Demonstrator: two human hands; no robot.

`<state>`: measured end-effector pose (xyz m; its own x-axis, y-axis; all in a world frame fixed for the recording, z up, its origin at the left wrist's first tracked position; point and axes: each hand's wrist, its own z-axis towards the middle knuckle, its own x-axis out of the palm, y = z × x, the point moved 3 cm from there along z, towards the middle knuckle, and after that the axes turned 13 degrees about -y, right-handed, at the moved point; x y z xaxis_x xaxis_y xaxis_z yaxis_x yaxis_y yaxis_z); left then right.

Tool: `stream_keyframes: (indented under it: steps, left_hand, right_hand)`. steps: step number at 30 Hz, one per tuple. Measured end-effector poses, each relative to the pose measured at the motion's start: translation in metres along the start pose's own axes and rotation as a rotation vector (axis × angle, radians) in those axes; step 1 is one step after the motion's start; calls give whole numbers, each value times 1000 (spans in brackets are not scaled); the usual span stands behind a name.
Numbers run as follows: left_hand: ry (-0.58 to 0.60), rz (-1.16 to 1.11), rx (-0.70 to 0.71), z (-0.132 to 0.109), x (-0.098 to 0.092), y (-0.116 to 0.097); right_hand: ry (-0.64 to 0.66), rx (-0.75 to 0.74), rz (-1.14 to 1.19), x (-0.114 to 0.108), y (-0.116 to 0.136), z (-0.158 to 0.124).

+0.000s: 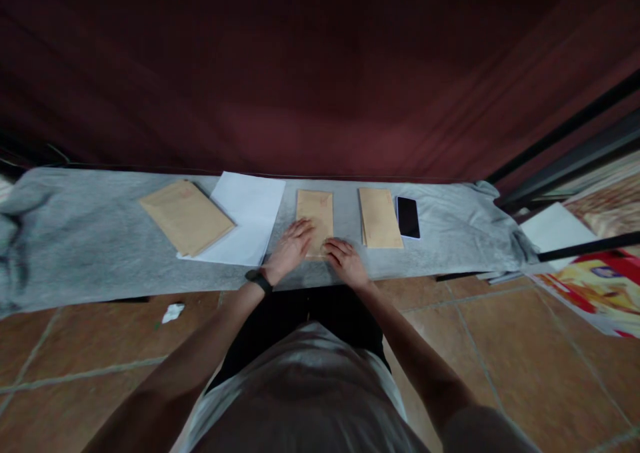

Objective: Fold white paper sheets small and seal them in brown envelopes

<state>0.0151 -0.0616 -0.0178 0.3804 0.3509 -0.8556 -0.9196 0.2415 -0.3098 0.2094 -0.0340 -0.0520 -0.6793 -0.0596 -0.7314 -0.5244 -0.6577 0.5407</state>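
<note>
A brown envelope (315, 206) lies upright in front of me on the grey cloth. My left hand (293, 245) rests on its left edge with the fingers spread out flat. On its lower right corner lies my right hand (344, 258), fingers bent a little and touching the paper; whether anything is under the fingertips cannot be made out. To the left, several brown envelopes (187, 216) are stacked at a slant, partly over white paper sheets (253, 206). Another small stack of brown envelopes (381, 218) is to the right of my hands.
A dark-screened phone (409, 217) lies right of the envelopes. The grey cloth (110, 239) covers a long narrow surface against a dark red panel (320, 133). A crumpled white scrap (173, 312) is on the tiled floor. At the far right stands a colourful box (600, 289).
</note>
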Motion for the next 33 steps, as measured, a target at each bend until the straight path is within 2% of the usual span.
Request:
stream_keyframes:
  steps: [4,8,10,13,17,21,33]
  left_hand:
    - [46,30,-2,44,26,9]
    - [87,54,-6,89,47,28]
    - [115,62,7,103,56,38]
    - [157,65,42,111,68,47]
    - [169,70,63,106,76,50]
    - [174,42,101,95,74,44]
    - [195,-27,243,26,52,16]
  right_hand:
    - [-37,-1,4,1,0,-2]
    - [-45,4,5,1,1,-1]
    - [-44,3,11,1,2,1]
    - [-38,18,10,0,3,3]
    - [-13,36,14,0,4,4]
    - [-1,25,23,-2,5,4]
    - [-68,-18,15,4,-1,-2]
